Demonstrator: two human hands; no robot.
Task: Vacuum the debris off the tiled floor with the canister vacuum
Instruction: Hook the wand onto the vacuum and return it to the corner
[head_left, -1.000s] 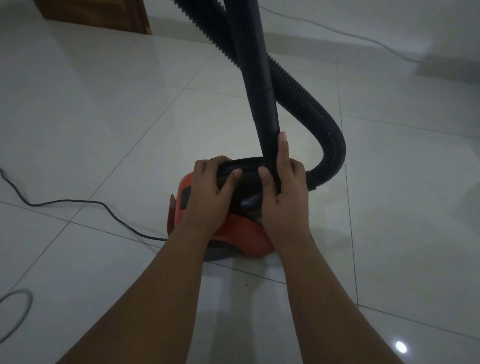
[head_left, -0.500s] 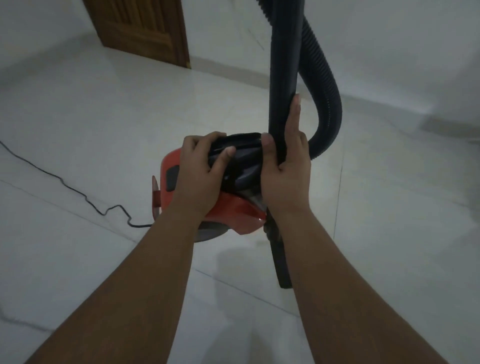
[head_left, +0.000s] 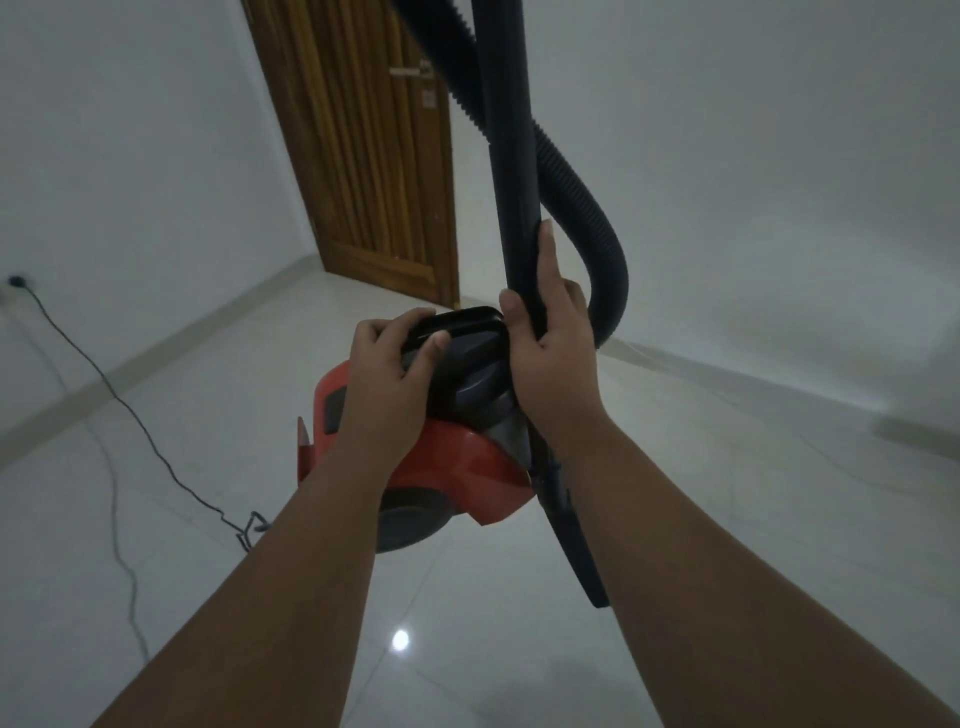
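Dim, flat, bluish light. One ceiling-light glare spot on the glossy floor (head_left: 400, 640). Wide-angle distortion bends edges; detail is soft.

Red canister vacuum (head_left: 467, 467), black hose (head_left: 597, 244) looping upward.

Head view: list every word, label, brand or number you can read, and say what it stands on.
No text is readable.
Red canister vacuum: dark side panel, no legible marking.
Wooden door: small plate, too blurred to read.
Black wand: no marking shows.
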